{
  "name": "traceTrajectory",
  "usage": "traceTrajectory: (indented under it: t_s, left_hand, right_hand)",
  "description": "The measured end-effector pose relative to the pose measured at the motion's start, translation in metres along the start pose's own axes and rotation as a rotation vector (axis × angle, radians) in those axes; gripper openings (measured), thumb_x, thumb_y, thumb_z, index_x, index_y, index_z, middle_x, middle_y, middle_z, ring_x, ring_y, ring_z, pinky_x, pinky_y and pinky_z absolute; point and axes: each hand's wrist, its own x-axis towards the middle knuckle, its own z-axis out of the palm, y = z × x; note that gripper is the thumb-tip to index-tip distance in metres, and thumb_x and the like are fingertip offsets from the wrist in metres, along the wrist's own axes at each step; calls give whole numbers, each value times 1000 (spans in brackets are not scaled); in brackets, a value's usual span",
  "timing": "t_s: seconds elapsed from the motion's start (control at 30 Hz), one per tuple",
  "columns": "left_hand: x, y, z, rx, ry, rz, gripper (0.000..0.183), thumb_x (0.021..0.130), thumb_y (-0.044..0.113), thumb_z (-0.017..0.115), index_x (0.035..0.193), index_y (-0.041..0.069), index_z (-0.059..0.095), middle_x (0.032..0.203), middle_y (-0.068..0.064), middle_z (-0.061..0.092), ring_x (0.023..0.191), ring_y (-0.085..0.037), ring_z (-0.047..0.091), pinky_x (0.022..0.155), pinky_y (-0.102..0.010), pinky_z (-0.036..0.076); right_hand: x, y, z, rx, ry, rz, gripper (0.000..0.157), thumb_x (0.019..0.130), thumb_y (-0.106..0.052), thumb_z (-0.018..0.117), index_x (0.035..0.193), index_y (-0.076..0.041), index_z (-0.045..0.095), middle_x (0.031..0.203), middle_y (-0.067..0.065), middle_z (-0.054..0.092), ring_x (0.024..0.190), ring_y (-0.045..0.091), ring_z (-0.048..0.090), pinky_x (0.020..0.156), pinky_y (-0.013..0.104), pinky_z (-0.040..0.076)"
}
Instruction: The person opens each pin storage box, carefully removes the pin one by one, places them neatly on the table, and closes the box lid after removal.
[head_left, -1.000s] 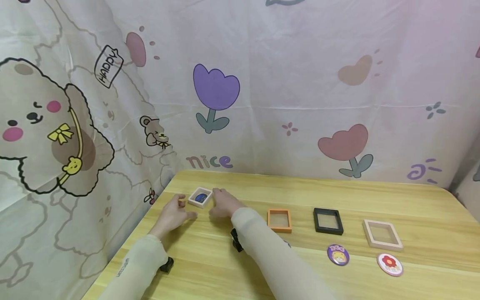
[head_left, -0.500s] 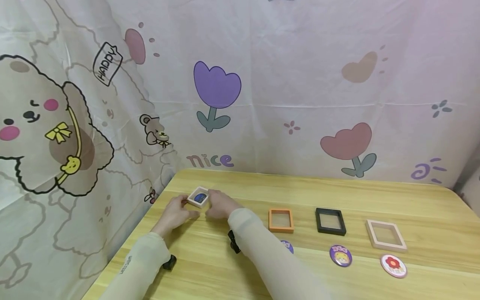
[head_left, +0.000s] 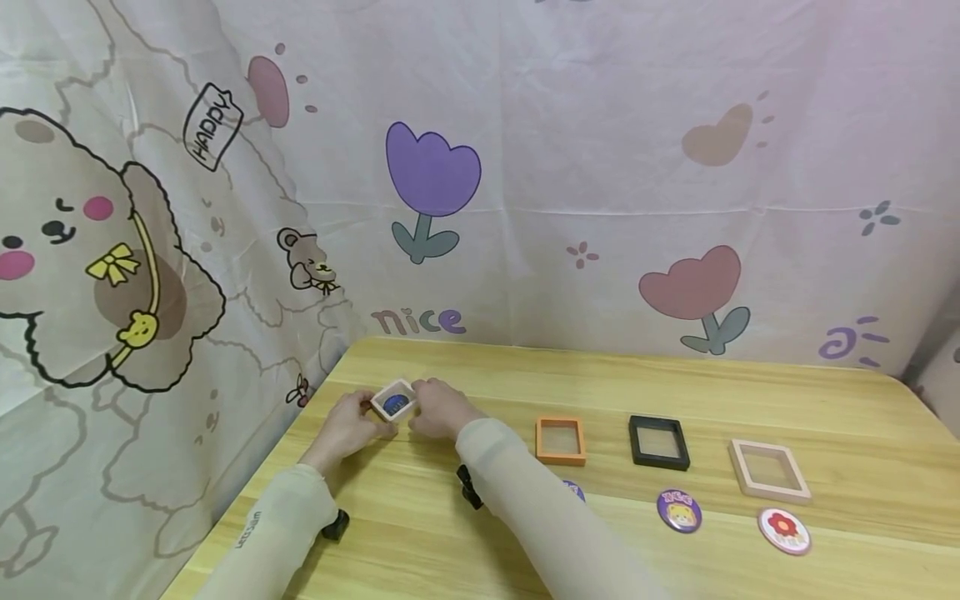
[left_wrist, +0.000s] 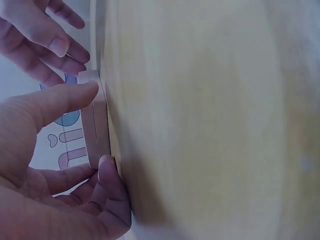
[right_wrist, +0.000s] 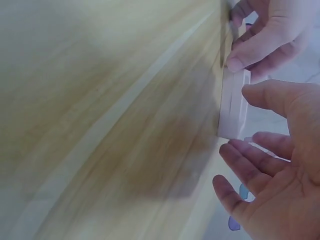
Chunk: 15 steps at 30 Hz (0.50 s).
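Note:
At the table's far left, a small pale pink square frame [head_left: 406, 386] has a dark blue round badge [head_left: 395, 405] inside its opening. My left hand [head_left: 349, 428] grips the frame from the left; in the left wrist view its thumb lies on the frame's side [left_wrist: 90, 122] and its curled fingers [left_wrist: 111, 187] are at the lower corner. On the other side is my right hand [head_left: 444, 410], fingertips right at the frame's right corner. In the right wrist view its thumb [right_wrist: 267, 95] overlaps the frame's edge while the remaining fingers are spread and fairly straight.
To the right stand an orange frame [head_left: 560, 460], a black frame [head_left: 660, 461] and another pale pink frame [head_left: 772, 492] in a row. Before them lie a partly hidden purple badge [head_left: 575, 490], a purple bear badge [head_left: 678, 511] and a red flower badge [head_left: 784, 531]. Patterned curtain [head_left: 525, 275] hangs behind the table.
Both hands have closed in on the frame with the blue badge. The frame has shifted slightly towards me and to the left, and turned a little.

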Motion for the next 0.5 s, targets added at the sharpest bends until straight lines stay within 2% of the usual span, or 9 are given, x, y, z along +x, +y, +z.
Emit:
traceTrajectory:
  t_s: [0.13, 0.23, 0.5]
  left_hand:
    - [-1, 1, 2, 21, -7, 9, 74, 83, 21, 92, 140, -10, 57, 135, -30, 63, 119, -41, 64, 106, -59, 54]
    - [-2, 2, 4, 46, -30, 23, 77, 82, 21, 93, 142, -9, 56, 132, -27, 64, 112, -36, 64, 99, -53, 56]
    - [-11, 8, 4, 63, -48, 66, 76, 77, 20, 98, 136, -8, 59, 129, -24, 65, 108, -31, 65, 96, -51, 57]
  right_hand:
    - [0, 3, 2, 21, -3, -11, 47, 95, -16, 78, 139, -2, 65, 121, 10, 74, 94, 17, 64, 89, 29, 60]
    - [-2, 5, 4, 28, -15, -22, 35, 96, -14, 78, 128, -3, 69, 106, 6, 75, 77, 12, 58, 71, 23, 53]
    - [-16, 5, -1, 29, -32, -63, 32, 90, -10, 84, 119, -3, 73, 92, 2, 74, 69, 11, 57, 63, 21, 51]
